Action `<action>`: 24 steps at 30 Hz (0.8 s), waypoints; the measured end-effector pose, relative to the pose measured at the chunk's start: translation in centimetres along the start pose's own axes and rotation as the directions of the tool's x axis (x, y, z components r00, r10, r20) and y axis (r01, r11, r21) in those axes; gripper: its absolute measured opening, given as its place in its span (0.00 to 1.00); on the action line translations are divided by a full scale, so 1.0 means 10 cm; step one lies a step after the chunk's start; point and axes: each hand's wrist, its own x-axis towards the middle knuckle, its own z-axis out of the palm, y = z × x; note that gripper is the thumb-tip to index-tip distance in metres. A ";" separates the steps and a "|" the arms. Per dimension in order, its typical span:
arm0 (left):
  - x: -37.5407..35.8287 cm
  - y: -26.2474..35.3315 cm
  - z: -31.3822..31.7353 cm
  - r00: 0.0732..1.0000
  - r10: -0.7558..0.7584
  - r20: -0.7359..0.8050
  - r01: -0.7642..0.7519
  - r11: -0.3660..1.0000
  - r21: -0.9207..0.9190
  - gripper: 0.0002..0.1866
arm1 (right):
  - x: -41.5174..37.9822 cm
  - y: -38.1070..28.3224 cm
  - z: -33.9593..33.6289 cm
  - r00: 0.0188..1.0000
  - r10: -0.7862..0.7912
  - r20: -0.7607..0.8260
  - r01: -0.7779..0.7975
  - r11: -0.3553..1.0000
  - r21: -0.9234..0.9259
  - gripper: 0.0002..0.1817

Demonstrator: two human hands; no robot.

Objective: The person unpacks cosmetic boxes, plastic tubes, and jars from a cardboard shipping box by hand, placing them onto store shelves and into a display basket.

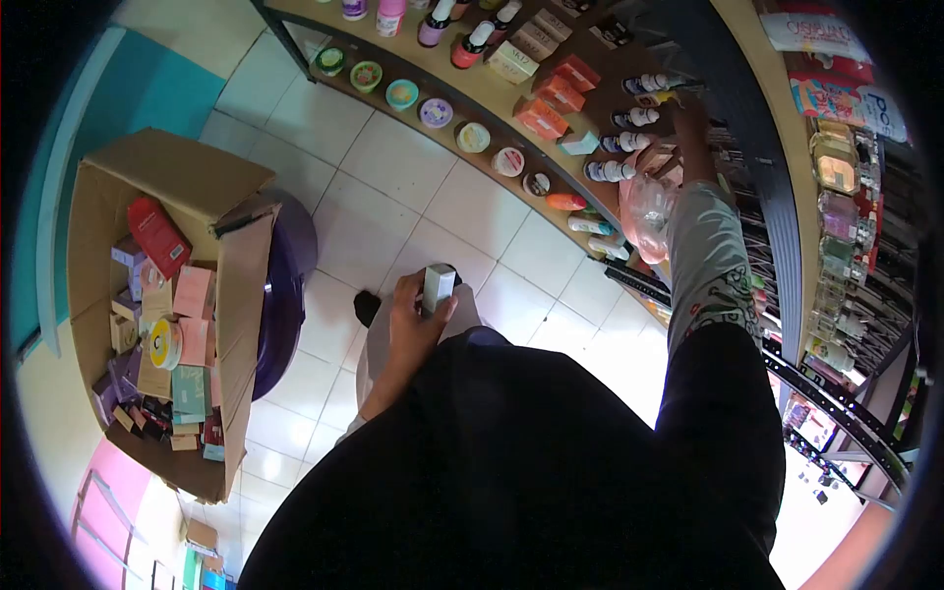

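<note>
Near my lap, my left hand [411,326] is closed around a small white box [439,287], its top facing up. My right hand [694,138] reaches in among the goods on the wooden shelf [433,71], beside a row of bottles with white caps [610,171]. The fingers of that hand are in shadow, and I cannot make out whether they grip a bottle. Below the right wrist, a clear plastic bag [649,218] hangs at the shelf's edge. Small orange boxes [543,118] and a pale green box [578,144] stand close to the bottles.
At left, an open cardboard box [246,295] full of small cartons rests on a purple tub [285,295]. Several round jars [402,94] line the shelf's front edge. Another shelf at far right carries perfume bottles [838,216]. White tiles [393,177] cover the floor.
</note>
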 end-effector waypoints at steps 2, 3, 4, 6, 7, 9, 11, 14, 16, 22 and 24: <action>0.04 0.02 0.02 0.999 -0.037 0.007 0.037 0.999 0.021 0.24 | 0.09 0.14 0.19 0.995 -0.071 0.075 0.067 0.996 0.060 0.22; 0.07 -0.01 0.02 0.999 -0.033 0.013 0.033 0.998 0.061 0.24 | 0.12 0.14 0.22 0.997 -0.059 0.058 0.058 0.998 0.019 0.21; 0.10 -0.04 0.01 0.999 -0.030 0.020 0.028 0.995 0.098 0.23 | 0.15 0.10 0.22 0.998 -0.047 0.041 0.048 0.999 -0.024 0.20; 0.13 -0.07 0.03 0.999 -0.028 0.028 0.023 0.988 0.153 0.23 | 0.19 0.11 0.21 0.997 -0.077 0.028 0.079 0.993 -0.084 0.18; 0.15 -0.07 0.05 0.999 -0.022 0.026 0.018 0.985 0.171 0.23 | 0.22 0.13 0.21 0.993 -0.118 0.026 0.120 0.988 -0.098 0.18; 0.17 -0.07 0.09 0.999 -0.019 0.030 0.013 0.981 0.194 0.23 | 0.25 0.21 0.26 0.988 -0.155 -0.004 0.153 0.981 -0.115 0.16; 0.17 -0.07 0.14 0.999 -0.024 0.044 0.014 0.979 0.203 0.23 | 0.29 0.36 0.28 0.991 -0.132 -0.001 0.131 0.986 -0.106 0.15; 0.18 -0.10 0.20 0.997 -0.032 0.068 0.023 0.991 0.131 0.23 | 0.26 0.43 0.11 0.993 -0.085 0.086 0.094 0.990 -0.108 0.16; 0.20 -0.12 0.24 0.997 -0.035 0.070 0.026 0.990 0.136 0.23 | 0.23 0.45 0.00 0.986 -0.041 0.163 0.065 0.987 -0.148 0.17; 0.21 -0.03 0.27 0.997 -0.032 0.072 0.017 0.980 0.196 0.23 | 0.08 0.40 -0.20 0.928 0.086 0.363 0.024 0.957 -0.288 0.20; 0.20 -0.03 0.27 0.996 -0.038 0.076 0.022 0.979 0.201 0.23 | 0.07 0.38 -0.26 0.909 0.099 0.404 0.019 0.960 -0.280 0.21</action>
